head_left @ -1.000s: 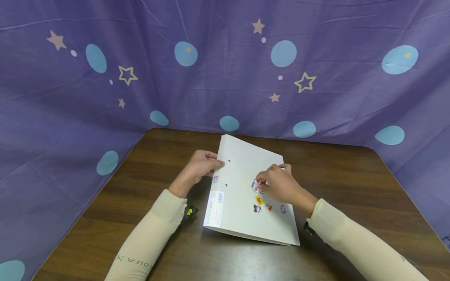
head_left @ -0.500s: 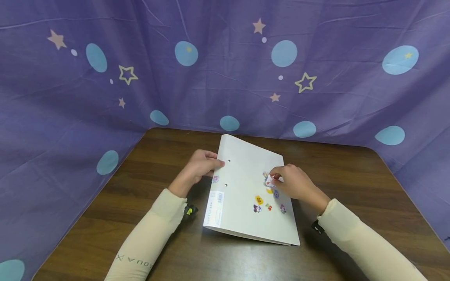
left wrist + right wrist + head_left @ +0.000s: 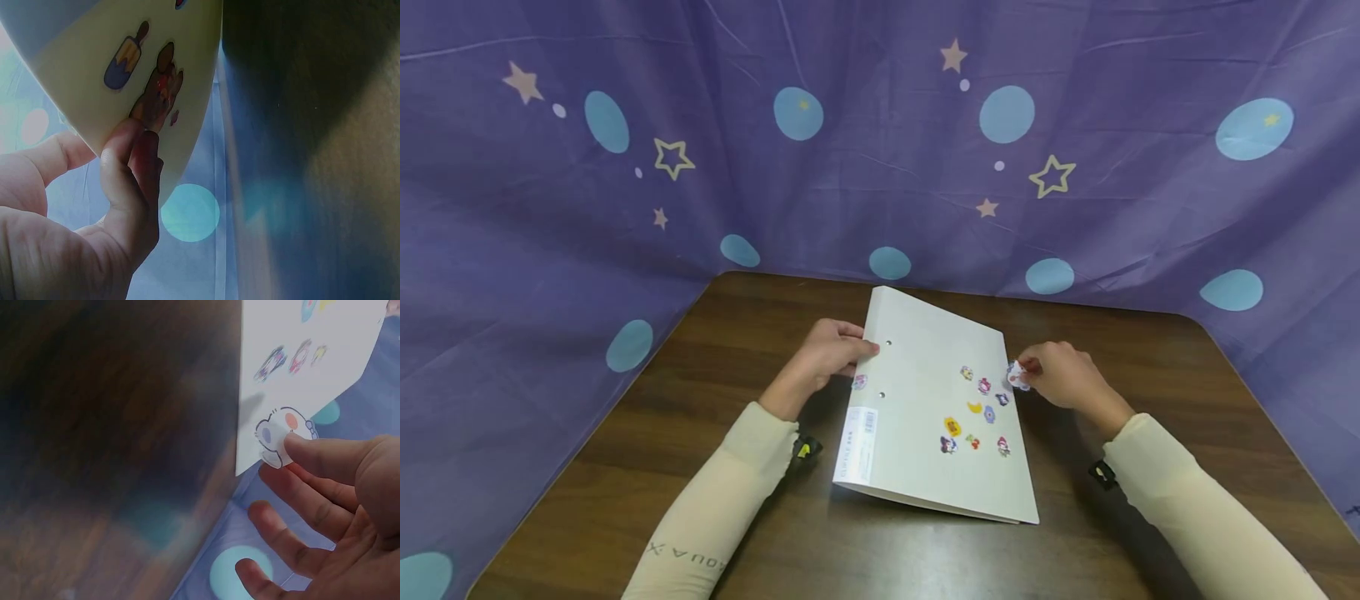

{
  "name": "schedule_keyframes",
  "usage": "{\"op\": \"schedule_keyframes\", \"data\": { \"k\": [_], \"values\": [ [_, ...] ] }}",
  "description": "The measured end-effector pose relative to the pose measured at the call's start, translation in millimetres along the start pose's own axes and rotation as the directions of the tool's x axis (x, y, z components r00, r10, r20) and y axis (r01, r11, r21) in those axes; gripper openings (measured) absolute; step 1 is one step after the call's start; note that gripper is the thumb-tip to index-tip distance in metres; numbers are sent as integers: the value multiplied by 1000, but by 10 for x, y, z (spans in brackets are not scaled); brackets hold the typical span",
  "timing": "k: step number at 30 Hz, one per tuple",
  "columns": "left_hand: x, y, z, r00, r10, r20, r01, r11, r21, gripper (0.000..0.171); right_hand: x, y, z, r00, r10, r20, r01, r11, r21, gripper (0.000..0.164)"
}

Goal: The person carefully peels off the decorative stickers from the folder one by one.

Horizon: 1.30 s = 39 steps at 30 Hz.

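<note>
A white file folder point(image 3: 917, 367) stands slightly raised on the table, its spine toward the left. My left hand point(image 3: 829, 357) grips the spine's edge, thumb on the front cover and fingers behind. In the left wrist view, an ice-pop sticker point(image 3: 123, 62) and a brown animal sticker point(image 3: 159, 90) sit on the folder close to the fingertips. My right hand point(image 3: 1070, 382) pinches a white cartoon sticker point(image 3: 279, 429) between thumb and forefinger, its other fingers spread below. That sticker is held at the folder's right edge, overlapping it in the head view.
Several small stickers dot the front cover, among them a yellow one point(image 3: 952, 427) and a cherry one point(image 3: 973, 442). A printed label point(image 3: 857, 446) lies at the lower spine. Beneath is a brown wooden table point(image 3: 1150, 400), with a purple patterned curtain point(image 3: 880, 167) behind.
My right hand has moved right with the white sticker, from over the cover to its right edge, uncovering several small stickers. The left hand and folder have stayed put.
</note>
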<state>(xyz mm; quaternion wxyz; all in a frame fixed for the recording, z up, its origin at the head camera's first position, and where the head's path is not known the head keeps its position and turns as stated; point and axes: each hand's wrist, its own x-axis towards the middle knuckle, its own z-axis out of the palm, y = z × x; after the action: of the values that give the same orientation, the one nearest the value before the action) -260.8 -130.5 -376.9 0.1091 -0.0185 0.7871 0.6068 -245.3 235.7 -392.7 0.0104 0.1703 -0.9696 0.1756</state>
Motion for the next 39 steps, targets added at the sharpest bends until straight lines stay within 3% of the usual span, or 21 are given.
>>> {"op": "schedule_keyframes", "data": {
  "k": [6, 15, 24, 34, 39],
  "values": [
    [19, -13, 8, 1000, 3, 6, -3, 1000, -11, 39, -25, 141, -30, 997, 79, 14, -78, 996, -50, 21],
    [14, -2, 15, 1000, 3, 3, -3, 1000, -12, 37, -35, 319, -5, 983, 178, 41, -171, 975, -146, 9],
    [4, 19, 8, 1000, -4, 4, 4, 1000, -6, 37, -40, 356, 38, 980, 192, 54, -180, 969, -168, 14],
    [13, -6, -5, 1000, -6, 5, 6, 1000, -19, 39, -10, 328, 51, 979, 197, 42, -185, 961, -204, 2],
    [1, 1, -7, 1000, -4, 2, 4, 1000, -17, 38, 3, 307, 56, 980, 196, 19, -186, 956, -226, 4]
  ]
}}
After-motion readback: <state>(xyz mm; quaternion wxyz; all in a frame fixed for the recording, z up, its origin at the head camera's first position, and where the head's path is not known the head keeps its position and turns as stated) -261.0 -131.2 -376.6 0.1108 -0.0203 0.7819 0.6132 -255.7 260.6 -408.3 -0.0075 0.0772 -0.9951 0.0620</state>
